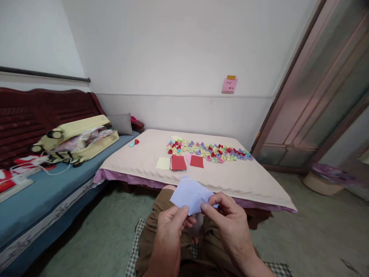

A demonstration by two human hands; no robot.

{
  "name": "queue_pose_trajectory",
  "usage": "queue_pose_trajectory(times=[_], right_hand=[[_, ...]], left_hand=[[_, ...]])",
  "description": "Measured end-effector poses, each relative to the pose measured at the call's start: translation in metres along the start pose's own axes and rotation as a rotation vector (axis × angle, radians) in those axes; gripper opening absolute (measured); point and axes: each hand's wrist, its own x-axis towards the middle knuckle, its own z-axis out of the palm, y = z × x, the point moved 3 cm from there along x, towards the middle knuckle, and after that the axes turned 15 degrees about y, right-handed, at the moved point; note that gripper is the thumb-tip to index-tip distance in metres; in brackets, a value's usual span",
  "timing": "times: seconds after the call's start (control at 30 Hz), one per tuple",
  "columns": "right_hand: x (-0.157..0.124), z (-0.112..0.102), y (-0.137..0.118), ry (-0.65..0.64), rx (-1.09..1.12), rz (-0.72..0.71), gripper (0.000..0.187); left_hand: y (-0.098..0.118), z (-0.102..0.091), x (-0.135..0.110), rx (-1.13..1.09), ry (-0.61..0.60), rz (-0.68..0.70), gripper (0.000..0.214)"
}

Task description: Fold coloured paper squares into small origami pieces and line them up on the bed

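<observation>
Lilac paper (186, 194), part-folded, was pinched by left grip (171, 222), right grip (230, 216); folded pieces (215, 154) lay done beyond; nearer grip, red sheets (178, 163) lay unfolded.

Wears loose, creased brown trousers (152, 240), darkly shadowed toward the top; shows bare forearms (167, 252), bare left hand (173, 223), bare right hand (232, 219).
</observation>
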Motion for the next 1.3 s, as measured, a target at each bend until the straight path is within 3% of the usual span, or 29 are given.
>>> queue_pose_trajectory(times=[0.17, 0.33, 0.47, 0.63, 0.8, 1.13, 1.2, 1.3], right_hand=[[0.002, 0.004, -0.002, 0.002, -0.036, 0.046, 0.02], [0.003, 0.002, -0.006, 0.037, -0.134, -0.06, 0.018], [0.003, 0.002, -0.004, 0.036, -0.155, -0.11, 0.018], [0.002, 0.004, 0.001, 0.067, -0.057, 0.019, 0.017], [0.001, 0.007, 0.005, 0.004, 0.117, 0.161, 0.043], [-0.009, 0.017, 0.026, -0.259, 0.096, 0.209, 0.048], [-0.007, 0.013, 0.029, -0.206, 0.036, 0.143, 0.051], [-0.001, -0.002, 0.026, 0.005, -0.032, -0.024, 0.053]], left_hand=[[-0.004, -0.002, 0.003, 0.086, 0.028, 0.054, 0.032], [-0.003, -0.001, 0.007, 0.174, 0.068, 0.142, 0.03], [-0.009, 0.0, 0.012, 0.202, 0.011, 0.088, 0.028], [-0.017, -0.002, 0.016, 0.167, 0.042, 0.049, 0.024], [-0.018, 0.0, 0.015, 0.032, 0.04, -0.004, 0.023], [-0.005, -0.001, 0.012, -0.226, 0.103, -0.073, 0.019], [-0.003, -0.003, 0.015, -0.213, 0.148, -0.04, 0.022], [-0.001, -0.006, 0.023, -0.111, 0.179, 0.066, 0.021]])
